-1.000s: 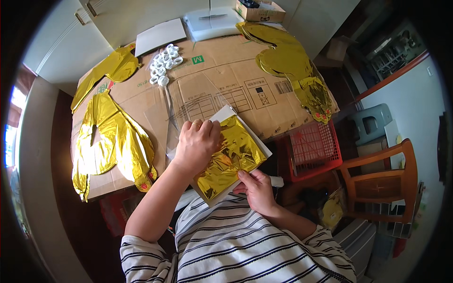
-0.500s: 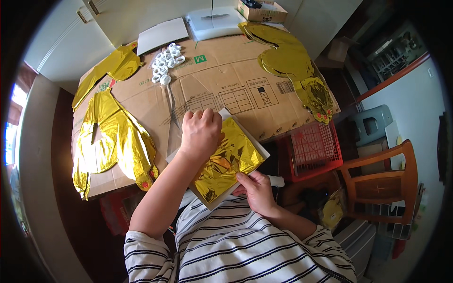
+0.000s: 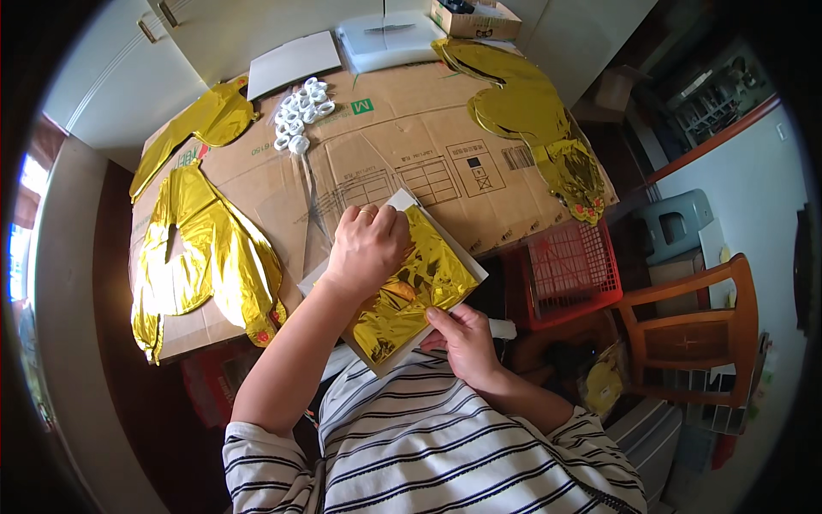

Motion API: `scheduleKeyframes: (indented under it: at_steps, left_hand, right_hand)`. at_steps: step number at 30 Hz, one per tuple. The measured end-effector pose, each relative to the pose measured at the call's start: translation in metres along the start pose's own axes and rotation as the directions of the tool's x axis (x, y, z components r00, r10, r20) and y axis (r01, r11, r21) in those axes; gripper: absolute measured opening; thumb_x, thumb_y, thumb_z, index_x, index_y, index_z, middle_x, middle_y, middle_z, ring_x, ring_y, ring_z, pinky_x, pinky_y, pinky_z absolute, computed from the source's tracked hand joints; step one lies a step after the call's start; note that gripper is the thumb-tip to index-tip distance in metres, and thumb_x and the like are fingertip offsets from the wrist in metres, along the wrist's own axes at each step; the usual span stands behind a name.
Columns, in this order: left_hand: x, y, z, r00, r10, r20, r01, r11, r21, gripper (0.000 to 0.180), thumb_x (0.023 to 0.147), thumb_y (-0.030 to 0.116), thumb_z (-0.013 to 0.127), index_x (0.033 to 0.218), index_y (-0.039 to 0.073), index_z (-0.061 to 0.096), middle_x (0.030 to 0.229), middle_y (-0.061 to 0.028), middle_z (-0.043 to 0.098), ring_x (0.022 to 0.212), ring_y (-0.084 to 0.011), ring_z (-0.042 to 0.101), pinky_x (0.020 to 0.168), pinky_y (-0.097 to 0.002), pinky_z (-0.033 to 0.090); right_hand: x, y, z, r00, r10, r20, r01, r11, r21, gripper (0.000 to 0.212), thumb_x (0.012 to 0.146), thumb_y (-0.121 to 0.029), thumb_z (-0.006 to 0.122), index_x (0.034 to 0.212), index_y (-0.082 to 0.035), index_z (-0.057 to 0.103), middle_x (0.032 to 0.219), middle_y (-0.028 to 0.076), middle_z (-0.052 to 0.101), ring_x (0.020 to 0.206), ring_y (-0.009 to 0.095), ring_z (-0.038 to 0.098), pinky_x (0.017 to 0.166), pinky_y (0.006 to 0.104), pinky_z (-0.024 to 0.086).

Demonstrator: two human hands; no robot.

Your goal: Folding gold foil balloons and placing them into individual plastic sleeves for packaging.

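A folded gold foil balloon (image 3: 437, 265) lies flat on a pale square card (image 3: 468, 267), held at the table's near edge in front of my body. My right hand (image 3: 467, 343) grips the card's lower right edge, with the thumb on top of the foil and the fingers beneath. Over the card's upper left part, my left hand (image 3: 364, 248) is closed in a fist with knuckles up. Its fingertips are hidden, so what they grip cannot be made out. Clear plastic film (image 3: 317, 227) shows beside that hand.
Flattened cardboard (image 3: 402, 120) covers the table. On it lie gold foil balloons at left (image 3: 188, 248), far left (image 3: 201, 116) and right (image 3: 522, 111), plus a cluster of white rings (image 3: 304, 111). A red basket (image 3: 574, 265) and wooden chair (image 3: 685, 334) stand at right.
My left hand has shifted slightly down and right, its fist turned a little so a ring shows. The card tilts slightly differently; my right hand keeps its hold.
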State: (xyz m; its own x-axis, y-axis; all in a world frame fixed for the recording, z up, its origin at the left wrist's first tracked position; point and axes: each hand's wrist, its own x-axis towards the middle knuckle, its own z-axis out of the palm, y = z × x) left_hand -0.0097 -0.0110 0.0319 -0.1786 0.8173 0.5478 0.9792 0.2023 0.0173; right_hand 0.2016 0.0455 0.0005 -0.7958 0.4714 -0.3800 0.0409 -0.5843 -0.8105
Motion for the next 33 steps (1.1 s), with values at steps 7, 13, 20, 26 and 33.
scheduleKeyframes:
  at_steps: [7,13,20,26,33]
  left_hand:
    - [0.0,0.006,-0.01,0.993,-0.049,0.103,0.043,0.997,0.059,0.026,0.076,0.018,0.07,0.097,0.008,0.059,0.086,-0.0055,0.054,0.085,-0.025,0.059,0.076,-0.0397,0.044]
    - [-0.021,0.009,-0.04,0.949,-0.199,0.243,0.153,0.969,0.196,0.024,0.073,0.014,0.069,0.093,0.006,0.061,0.088,-0.0071,0.058,0.086,-0.0252,0.061,0.076,-0.041,0.043]
    - [-0.046,0.004,-0.059,0.907,-0.297,0.299,0.198,0.926,0.321,0.029,0.082,0.032,0.071,0.09,0.005,0.063,0.083,-0.0074,0.059,0.078,-0.0258,0.063,0.073,-0.0416,0.043]
    - [-0.048,0.017,-0.067,0.93,-0.251,0.269,0.16,0.934,0.319,0.021,0.07,0.008,0.067,0.089,0.003,0.06,0.081,-0.0079,0.056,0.074,-0.0244,0.061,0.07,-0.0408,0.042]
    - [-0.043,0.022,-0.056,0.935,-0.264,0.237,0.206,0.948,0.243,0.029,0.07,0.016,0.072,0.093,0.007,0.056,0.083,-0.0072,0.055,0.077,-0.0252,0.062,0.072,-0.0408,0.044]
  right_hand:
    - [-0.001,0.008,0.003,0.997,-0.06,-0.053,0.061,0.998,0.017,0.021,0.101,-0.018,0.06,0.105,0.001,0.067,0.093,0.006,0.071,0.074,0.011,0.068,0.064,0.0254,0.059]
    - [-0.001,0.013,0.001,0.996,-0.045,-0.076,0.047,0.999,0.019,0.02,0.102,-0.018,0.059,0.107,0.001,0.066,0.093,0.008,0.072,0.074,0.015,0.071,0.066,0.0258,0.059]
    - [0.0,0.012,0.005,0.997,-0.036,-0.063,0.036,0.999,0.0,0.02,0.103,-0.017,0.057,0.108,0.0,0.066,0.093,0.008,0.072,0.075,0.014,0.072,0.067,0.0263,0.059]
    - [0.003,0.015,0.014,0.998,-0.013,-0.058,0.016,0.999,0.05,0.019,0.103,-0.015,0.057,0.109,0.001,0.066,0.094,0.008,0.072,0.075,0.015,0.072,0.068,0.0271,0.061]
    - [0.005,0.012,0.015,0.998,-0.001,-0.057,0.003,1.0,0.029,0.019,0.102,-0.014,0.058,0.11,0.0,0.066,0.094,0.009,0.072,0.074,0.015,0.072,0.067,0.0267,0.061]
